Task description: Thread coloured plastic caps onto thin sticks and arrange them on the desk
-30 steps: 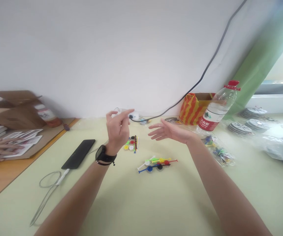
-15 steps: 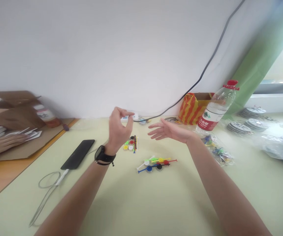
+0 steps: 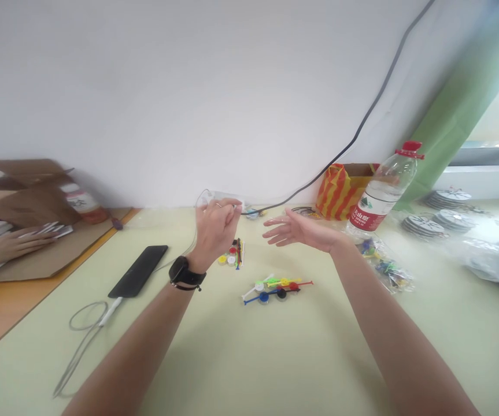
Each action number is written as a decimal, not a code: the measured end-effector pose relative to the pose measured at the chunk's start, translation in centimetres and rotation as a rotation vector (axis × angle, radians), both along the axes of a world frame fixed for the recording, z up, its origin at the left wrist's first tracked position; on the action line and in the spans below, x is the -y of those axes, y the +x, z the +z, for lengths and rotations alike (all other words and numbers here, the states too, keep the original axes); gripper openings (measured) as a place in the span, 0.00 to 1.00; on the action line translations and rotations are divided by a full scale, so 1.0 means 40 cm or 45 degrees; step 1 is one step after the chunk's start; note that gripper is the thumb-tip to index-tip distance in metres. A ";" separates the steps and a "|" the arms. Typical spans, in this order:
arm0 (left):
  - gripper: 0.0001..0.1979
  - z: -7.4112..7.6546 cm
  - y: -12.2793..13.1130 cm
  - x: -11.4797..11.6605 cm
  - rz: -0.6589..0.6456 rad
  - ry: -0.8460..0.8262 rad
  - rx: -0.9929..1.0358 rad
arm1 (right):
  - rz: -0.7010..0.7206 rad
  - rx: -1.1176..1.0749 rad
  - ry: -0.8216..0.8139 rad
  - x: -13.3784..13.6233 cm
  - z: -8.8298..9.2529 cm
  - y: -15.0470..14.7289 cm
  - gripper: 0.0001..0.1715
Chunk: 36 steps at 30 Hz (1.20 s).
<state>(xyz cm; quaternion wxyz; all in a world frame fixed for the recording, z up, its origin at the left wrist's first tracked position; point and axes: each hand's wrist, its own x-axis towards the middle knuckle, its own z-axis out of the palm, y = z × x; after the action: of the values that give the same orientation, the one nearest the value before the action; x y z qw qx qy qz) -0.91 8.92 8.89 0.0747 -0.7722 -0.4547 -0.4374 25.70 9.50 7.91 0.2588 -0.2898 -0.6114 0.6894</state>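
My left hand (image 3: 214,228), with a black watch on the wrist, is raised above the pale green table (image 3: 249,358) with its fingers pinched together; what they hold is too small to make out. My right hand (image 3: 295,229) hovers to the right of it, palm up, fingers stretched out and holding nothing. Under the left hand lies a small pile of coloured plastic pieces (image 3: 232,254). Nearer to me lies a second cluster of coloured sticks and discs (image 3: 275,287).
A black phone (image 3: 139,270) with a white cable (image 3: 87,326) lies left. A water bottle (image 3: 381,190), a striped bag (image 3: 340,190), a clear bag of coloured parts (image 3: 385,266) and stacked discs (image 3: 435,211) sit right. Another person's hand (image 3: 8,245) rests on cardboard at far left.
My left hand's fingers have closed from a loose spread into a tight pinch and shifted slightly right. The right hand has hardly moved. The other person's hand drew back along the cardboard.
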 end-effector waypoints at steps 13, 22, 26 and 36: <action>0.22 -0.001 -0.003 0.007 -0.184 0.101 0.154 | 0.000 0.033 0.011 0.005 0.007 -0.002 0.39; 0.17 -0.021 -0.005 0.001 -0.247 0.254 0.247 | 0.006 0.029 0.020 0.005 0.006 -0.001 0.39; 0.17 -0.012 0.000 0.012 -0.138 0.254 0.232 | 0.005 0.036 0.014 0.006 0.008 -0.001 0.39; 0.17 -0.014 -0.008 0.028 -0.077 0.305 0.310 | 0.002 0.028 0.016 0.007 0.007 -0.002 0.39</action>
<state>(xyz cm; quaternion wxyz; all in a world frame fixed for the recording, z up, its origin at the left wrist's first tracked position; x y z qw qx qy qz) -1.21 7.81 8.34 0.0975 -0.7124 -0.3815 -0.5808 25.63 9.24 8.20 0.2534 -0.2953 -0.6188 0.6824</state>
